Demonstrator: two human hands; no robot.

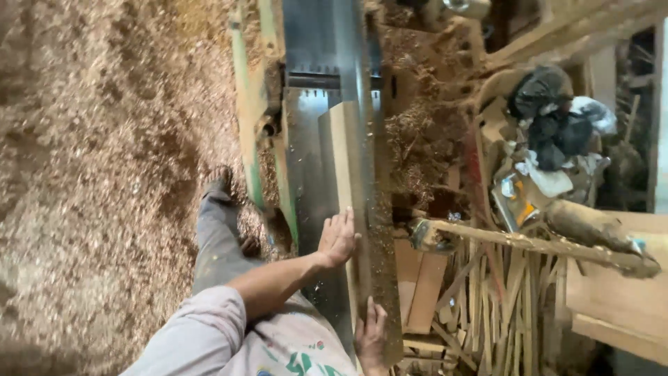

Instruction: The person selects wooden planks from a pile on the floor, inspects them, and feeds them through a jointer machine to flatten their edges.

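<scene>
On the far left, the floor (104,174) lies deep in wood shavings, and the person's trouser leg and foot (219,188) stand at its edge beside the green-framed machine (245,118). Next comes the machine's steel worktop (306,132), and on it the long wooden board (346,160), standing on its edge and leaning against the upright fence (372,209) on its right.

The left hand (339,239) lies flat and open, fingers spread, palm pressed on the board's broad face; it grips nothing. The right hand (371,338) sits lower, at the board's near end, fingers curled over the edge, though how firmly it grasps cannot be told, since the picture cuts it off at the bottom.

The step in hand looks like feeding the board lengthwise along the worktop, toward the dark gap (330,78) crossing it higher up. The next move would seem to call for steady sideways pressure against the fence and an even push from behind, with fingers kept clear of that gap.

Right of the fence, a heap of offcut strips (487,306), dark bags (550,111) and a timber beam (529,244) crowd together. The cutter itself is hidden, motion blur smears the shavings, and the board's far end is hard to tell from the steel.
</scene>
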